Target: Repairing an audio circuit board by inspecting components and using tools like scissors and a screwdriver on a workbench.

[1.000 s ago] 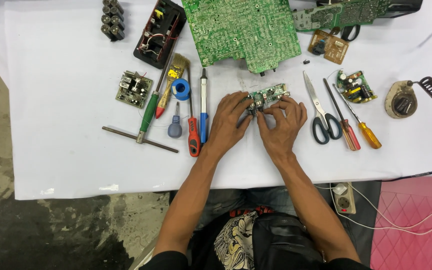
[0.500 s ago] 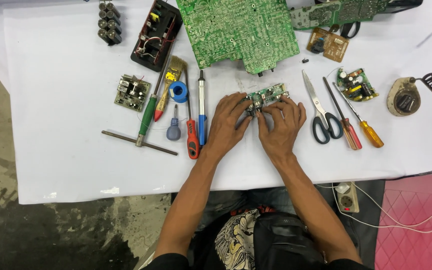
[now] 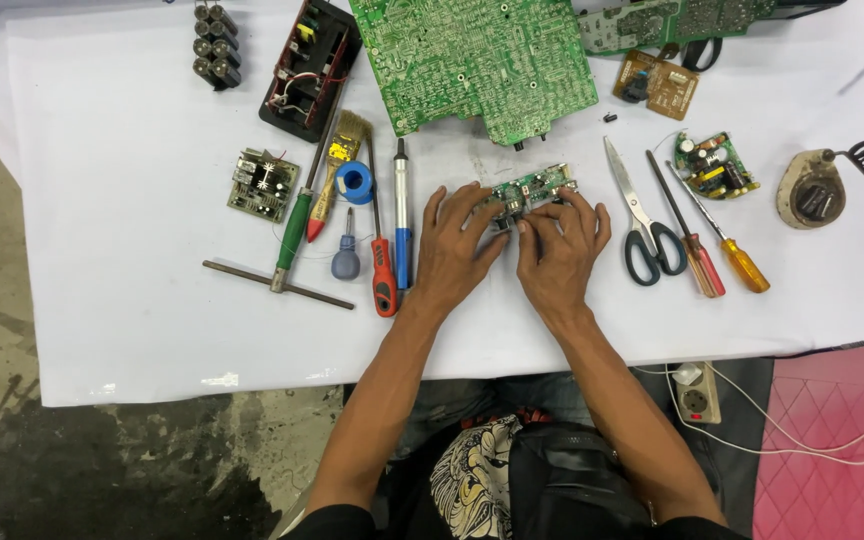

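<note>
Head view: small green circuit board (image 3: 535,188) lies on the white table (image 3: 132,300), long axis running left-right, right end tilted slightly away. Left hand (image 3: 457,245) and right hand (image 3: 557,250) pinch its near edge, apparently; fingertip contact partly obscured. Scissors (image 3: 642,225) just right.

This looks like an electronics repair workshop. A white-covered counter (image 3: 102,300) carries a large green circuit board (image 3: 482,60), several smaller boards (image 3: 264,185), a row of screwdrivers (image 3: 384,270), scissors (image 3: 642,220), a brush (image 3: 337,160), a roll of blue solder wire (image 3: 355,182) and a soldering iron stand (image 3: 817,190). Below the counter's edge lie a stained concrete floor (image 3: 72,460) and a power strip (image 3: 697,392) with white cables.
</note>
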